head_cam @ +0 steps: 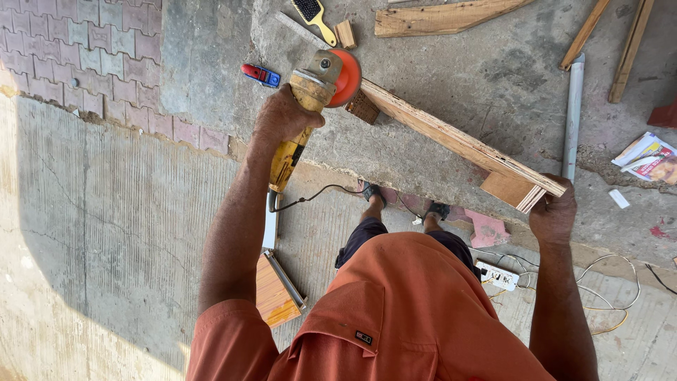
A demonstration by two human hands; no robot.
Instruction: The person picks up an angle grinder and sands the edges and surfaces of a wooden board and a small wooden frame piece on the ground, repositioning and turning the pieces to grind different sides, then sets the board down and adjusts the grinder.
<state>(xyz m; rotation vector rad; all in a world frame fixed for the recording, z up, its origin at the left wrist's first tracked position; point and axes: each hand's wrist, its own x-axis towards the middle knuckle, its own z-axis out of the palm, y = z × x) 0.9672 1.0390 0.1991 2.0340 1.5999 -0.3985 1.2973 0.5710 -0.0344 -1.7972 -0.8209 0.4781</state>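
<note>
My left hand [282,116] grips a yellow angle grinder [309,88] by its body. The grinder's orange disc [350,76] sits against the upper end of a long plywood strip [451,137]. The strip lies slanted across a raised concrete slab [437,77]. My right hand [553,212] clasps the strip's lower end, where a small plywood block [511,189] is fixed beneath it. The grinder's black cord [317,194] trails down toward my feet [405,201].
A yellow-handled brush [314,17], a small wood block [345,34] and a blue-red tool [261,74] lie on the slab. A white pipe [572,113], wood offcuts [437,17] and sticks [631,49] lie farther right. A white power strip [497,275] and a wooden piece [275,293] rest on the ground.
</note>
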